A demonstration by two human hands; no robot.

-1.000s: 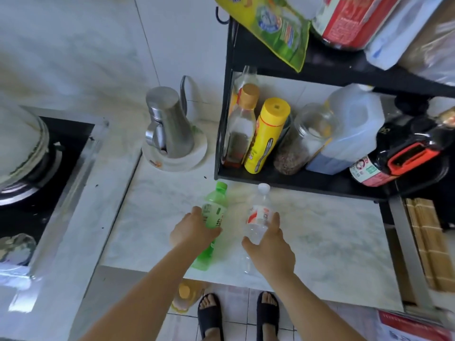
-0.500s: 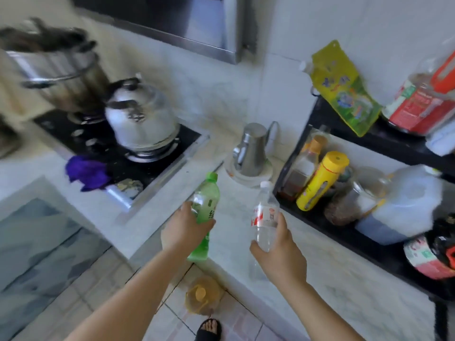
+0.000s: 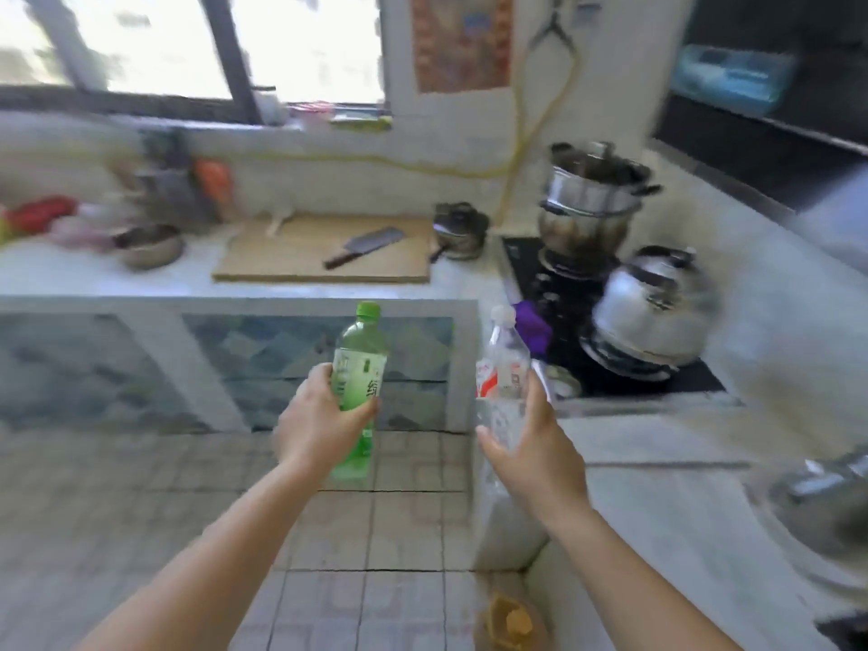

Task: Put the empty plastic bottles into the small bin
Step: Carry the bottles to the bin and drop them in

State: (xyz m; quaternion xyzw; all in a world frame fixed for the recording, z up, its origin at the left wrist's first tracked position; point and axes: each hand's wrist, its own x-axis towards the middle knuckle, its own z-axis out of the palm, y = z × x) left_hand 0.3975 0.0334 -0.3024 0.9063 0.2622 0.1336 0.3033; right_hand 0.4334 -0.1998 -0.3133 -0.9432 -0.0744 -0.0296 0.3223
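My left hand (image 3: 319, 418) grips an empty green plastic bottle (image 3: 360, 364) with a green cap, held upright over the tiled floor. A clear plastic bottle (image 3: 503, 373) with a red-and-white label and white cap is held upright in my right hand (image 3: 526, 455), next to the corner of the counter. Both bottles are in the air, about a hand's width apart. No small bin is in view.
A white counter (image 3: 235, 286) runs across the far side with a wooden cutting board (image 3: 300, 256) and a cleaver (image 3: 364, 246). At right a stove (image 3: 554, 293) carries a kettle (image 3: 653, 303) and a stacked pot (image 3: 592, 204). A yellow-capped jug (image 3: 509, 620) stands on the floor.
The view has swung left from the shelf and counter toward the far counter and window. Both bottles have been lifted off the counter and carried along, now over the floor.
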